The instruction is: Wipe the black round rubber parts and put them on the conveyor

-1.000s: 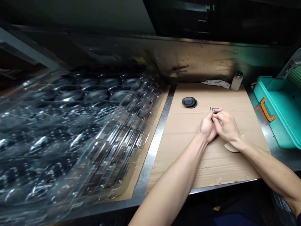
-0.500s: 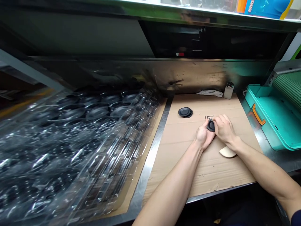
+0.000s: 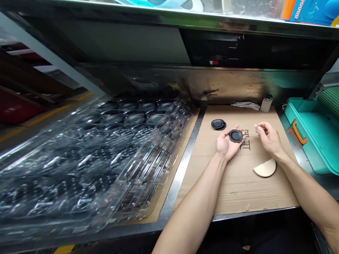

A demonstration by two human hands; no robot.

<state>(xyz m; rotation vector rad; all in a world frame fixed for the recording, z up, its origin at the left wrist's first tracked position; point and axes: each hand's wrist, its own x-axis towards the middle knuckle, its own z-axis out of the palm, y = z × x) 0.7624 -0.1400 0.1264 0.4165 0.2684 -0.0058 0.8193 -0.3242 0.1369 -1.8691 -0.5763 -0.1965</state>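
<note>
A black oval dish-shaped piece (image 3: 235,135) lies face up on the palm and fingers of my left hand (image 3: 228,145), with the thumb at its edge. To the right of it, my right hand (image 3: 269,138) pinches a small whitish scrap (image 3: 256,128) between thumb and fingertips; its kind is unclear. Behind my left hand, more black oval pieces (image 3: 218,124) rest overlapping on the cardboard sheet (image 3: 201,190). A cream half-round pad (image 3: 265,168) sits flat near my right wrist.
Clear plastic trays (image 3: 106,158) with black pieces in their pockets are stacked at left. A teal bin (image 3: 312,141) with an orange handle stands at right. At the back are a small capped bottle (image 3: 266,103) and a white cloth (image 3: 245,105). A metal shelf edge (image 3: 164,21) runs overhead.
My right hand has come away from the black oval piece and moved right with the whitish scrap. My left hand now lies flatter under the piece. The view has shifted left.
</note>
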